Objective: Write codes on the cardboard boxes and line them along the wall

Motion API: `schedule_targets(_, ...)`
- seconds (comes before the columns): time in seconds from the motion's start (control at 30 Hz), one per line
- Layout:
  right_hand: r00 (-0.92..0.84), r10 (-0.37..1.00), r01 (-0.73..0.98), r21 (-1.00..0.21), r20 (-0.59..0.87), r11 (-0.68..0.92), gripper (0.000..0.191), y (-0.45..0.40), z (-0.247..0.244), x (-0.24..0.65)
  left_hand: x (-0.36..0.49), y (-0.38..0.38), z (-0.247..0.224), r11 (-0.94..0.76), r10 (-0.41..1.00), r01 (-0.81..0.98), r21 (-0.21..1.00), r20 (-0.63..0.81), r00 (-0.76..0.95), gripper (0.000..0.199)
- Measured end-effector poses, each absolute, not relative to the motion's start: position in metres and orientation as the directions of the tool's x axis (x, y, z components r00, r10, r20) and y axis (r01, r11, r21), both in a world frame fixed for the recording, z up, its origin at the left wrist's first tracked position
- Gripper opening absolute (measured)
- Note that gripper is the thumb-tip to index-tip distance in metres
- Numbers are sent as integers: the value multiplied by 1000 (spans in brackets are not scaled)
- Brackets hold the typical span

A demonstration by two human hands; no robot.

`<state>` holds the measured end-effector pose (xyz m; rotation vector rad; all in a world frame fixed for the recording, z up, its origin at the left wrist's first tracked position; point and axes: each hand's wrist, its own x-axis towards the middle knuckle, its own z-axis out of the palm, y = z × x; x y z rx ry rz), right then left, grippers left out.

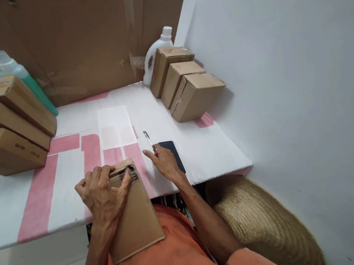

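My left hand (104, 193) grips the top edge of a brown cardboard box (137, 221), its thumb pressed on a torn, dark patch near the upper corner. The box is tilted against the table's front edge and my orange shirt. To the right, my right hand (165, 161) is at a pen (147, 136), with the lower end of the pen at its fingers. Under and beside that hand lies a dark flat object (175, 155). A thin white sheet (115, 126) lies flat beyond the box.
Cardboard boxes lean together at the left (15, 151) and back right (196, 98) of the table (201, 160). Behind them stand a green-liquid bottle (36, 90) and a white jug (157, 48). A cardboard panel (81, 40) closes the back; a woven basket (261, 222) sits lower right.
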<state>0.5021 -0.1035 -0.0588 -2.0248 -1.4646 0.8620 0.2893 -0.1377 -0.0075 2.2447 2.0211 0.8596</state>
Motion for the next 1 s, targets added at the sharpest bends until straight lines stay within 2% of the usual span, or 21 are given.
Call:
schedule_targets(0.07, 318, 918, 736, -548, -237, -396, 33, -90, -63, 505, 290, -138, -9, -172, 921, 919, 355, 389, 22, 32)
schedule_targets(0.2, 380, 886, 717, -521, -266, -463, 26, -73, -69, 504, 289, -140, -11, -199, 913, 914, 352, 405, 42, 33)
schedule_targets(0.27, 384, 885, 691, -553, -265, -465, 20, -69, -72, 506, 287, -141, -11, -217, 909, 916, 338, 412, 63, 33)
schedule_targets(0.37, 334, 910, 618, -672, -245, -408, 7, -71, -69, 512, 285, -143, -10, -240, 907, 919, 312, 411, 97, 42)
schedule_targets(0.43, 295, 931, 542, -764, -216, -350, 8, -80, -61, 514, 284, -144, -9, -259, 903, 921, 290, 411, 125, 49)
schedule_targets(0.47, 273, 943, 453, -839, -191, -301, 10, -86, -55, 512, 284, -145, -8, -270, 901, 922, 278, 412, 139, 51)
schedule_targets(0.53, 209, 971, 147, -979, -112, -145, 12, -102, -42, 505, 283, -145, -8, -284, 896, 925, 253, 413, 162, 54)
schedule_targets(0.6, 126, 992, -190, -981, -4, 20, 18, -118, -30, 494, 282, -145, -7, -291, 896, 927, 236, 408, 177, 56)
schedule_targets(0.67, 43, 996, -331, -939, 80, 90, 22, -131, -22, 481, 282, -145, -6, -292, 898, 929, 229, 400, 184, 57)
schedule_targets(0.8, -38, 992, -242, -964, 122, 109, 24, -142, -13, 464, 281, -145, -7, -304, 897, 925, 228, 394, 198, 61)
schedule_targets(1.0, -44, 990, -37, -991, 134, 132, 12, -142, -8, 458, 280, -143, -11, -310, 894, 931, 194, 392, 217, 57)
